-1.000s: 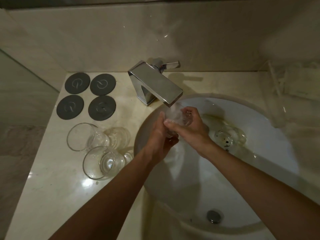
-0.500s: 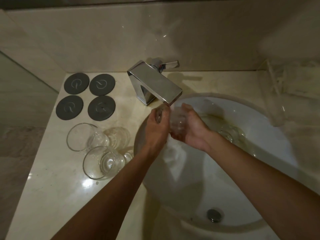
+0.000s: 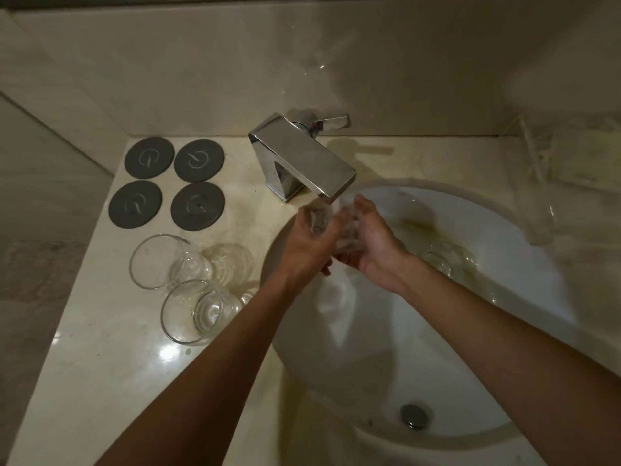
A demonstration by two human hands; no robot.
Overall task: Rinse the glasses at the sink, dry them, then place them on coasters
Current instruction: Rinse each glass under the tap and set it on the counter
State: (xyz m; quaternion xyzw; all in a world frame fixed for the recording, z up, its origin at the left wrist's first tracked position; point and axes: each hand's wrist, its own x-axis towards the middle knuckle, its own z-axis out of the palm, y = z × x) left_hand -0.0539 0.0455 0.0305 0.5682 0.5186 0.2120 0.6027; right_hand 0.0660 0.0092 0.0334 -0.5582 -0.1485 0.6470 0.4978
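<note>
Because the rinse needs running water, the left hand (image 3: 311, 243) and right hand (image 3: 373, 245) curl their fingers around a clear drinking glass (image 3: 331, 223) under the chrome faucet (image 3: 304, 163), over the white basin (image 3: 524, 324), while four grey round coasters (image 3: 168, 183) wait on the desk.

The marble counter (image 3: 100, 381) bears four coasters (image 3: 167, 183) and two glasses (image 3: 178, 287).

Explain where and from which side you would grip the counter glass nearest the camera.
The nearer glass lies on its side on the counter, mouth toward the camera-left, beside a second glass. Probably best to come from above and wrap fingers round its curved wall mid-body; the thin rim offers little hold.
</note>
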